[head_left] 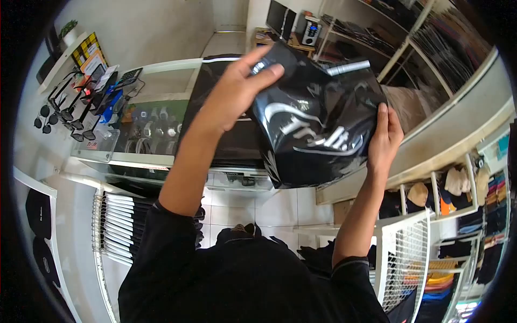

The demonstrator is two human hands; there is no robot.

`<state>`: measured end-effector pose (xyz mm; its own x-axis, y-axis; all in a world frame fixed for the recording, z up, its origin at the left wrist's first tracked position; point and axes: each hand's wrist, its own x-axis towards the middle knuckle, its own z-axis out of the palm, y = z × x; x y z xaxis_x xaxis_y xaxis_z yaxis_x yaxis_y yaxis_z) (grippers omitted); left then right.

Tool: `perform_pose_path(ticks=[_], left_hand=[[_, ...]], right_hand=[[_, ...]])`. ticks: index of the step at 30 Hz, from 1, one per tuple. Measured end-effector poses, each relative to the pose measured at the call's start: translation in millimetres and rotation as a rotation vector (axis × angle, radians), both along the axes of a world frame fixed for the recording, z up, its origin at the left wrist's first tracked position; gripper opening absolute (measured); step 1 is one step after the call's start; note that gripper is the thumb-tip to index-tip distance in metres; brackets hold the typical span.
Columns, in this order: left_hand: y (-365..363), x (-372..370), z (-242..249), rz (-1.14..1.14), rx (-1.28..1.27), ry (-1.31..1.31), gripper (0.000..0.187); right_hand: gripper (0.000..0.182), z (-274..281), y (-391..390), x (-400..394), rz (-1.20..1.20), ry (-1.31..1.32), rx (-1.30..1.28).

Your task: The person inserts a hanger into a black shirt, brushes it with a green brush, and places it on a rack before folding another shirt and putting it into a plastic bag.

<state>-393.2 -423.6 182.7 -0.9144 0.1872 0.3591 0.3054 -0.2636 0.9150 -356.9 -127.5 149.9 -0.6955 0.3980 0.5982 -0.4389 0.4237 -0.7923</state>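
A glossy black plastic bag (pixel 318 129) with white lettering is held up in front of me, over the right end of the glass counter. My left hand (pixel 239 89) pinches its upper left corner between thumb and fingers. On the bag's right edge, my right hand (pixel 385 137) grips with the fingers behind and at the side. A white strip (pixel 349 68) shows along the bag's top. Behind the bag, a dark flat stack (pixel 231 134) lies on the counter, partly hidden by my left forearm.
The glass counter (pixel 161 70) holds watches (pixel 153 129). Sunglasses (pixel 67 113) hang at the left, near a calculator (pixel 129 77). A monitor (pixel 280 20) and a speaker (pixel 311 31) stand behind. Shelves of packed clothes (pixel 447 46) rise at the right; a white wire rack (pixel 404 258) stands lower right.
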Motion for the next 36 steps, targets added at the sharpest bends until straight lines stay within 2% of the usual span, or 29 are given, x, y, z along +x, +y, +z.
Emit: perform_pose_path(ticks=[3,6,8,9,11,12,14,15,17,18,28,30,34,36], left_hand=[[-46,-28,11,0.096,-0.014,0.012,0.050],[-89,-62,-3,0.162,-0.044,-0.075,0.047],[-117,-89,-35,0.160,-0.100,-0.304,0.044],[-131,-101,-58,0.171,-0.096,-0.299,0.044],[-157,-129,-108,0.357,-0.361,-0.389,0.050],[-168,-139,-137,0.360,-0.365,-0.389,0.050],[-181,-144,-181,0.611,-0.597,-0.246,0.037],[-183,-138,-184,0.612,-0.599,-0.246,0.037],[-186,-123,-186,0.683,-0.819,-0.273,0.043],[-184,-113,-182,0.697,-0.893,-0.256,0.040],[-178,-76,-160,0.814,-1.062,-0.278,0.042],[-182,-60,-159,0.835,-1.137,-0.234,0.051],[-173,-19,-155,0.765,-1.162,-0.237,0.048],[-167,-8,-158,0.813,-1.127,-0.113,0.048]], right_hand=[[0.030,12,-32,-54,0.212,-0.032,-0.132],[0.031,-10,-48,-121,0.243,-0.173,0.030],[0.033,-41,-60,-160,0.236,-0.260,0.094],[0.036,-54,-66,-174,0.205,-0.345,0.168],[0.038,-89,-82,-194,0.112,-0.455,0.224],[0.039,-106,-88,-199,0.107,-0.498,0.249],[0.040,-119,-101,-191,0.050,-0.585,0.317],[0.040,-123,-107,-186,0.052,-0.584,0.316],[0.041,-131,-114,-183,0.031,-0.669,0.355],[0.044,-142,-115,-188,0.013,-0.661,0.350],[0.053,-134,-132,-171,-0.017,-0.671,0.447],[0.057,-140,-126,-159,-0.070,-0.644,0.473],[0.061,-137,-119,-100,0.011,-0.689,0.565],[0.061,-146,-123,-86,-0.026,-0.637,0.599]])
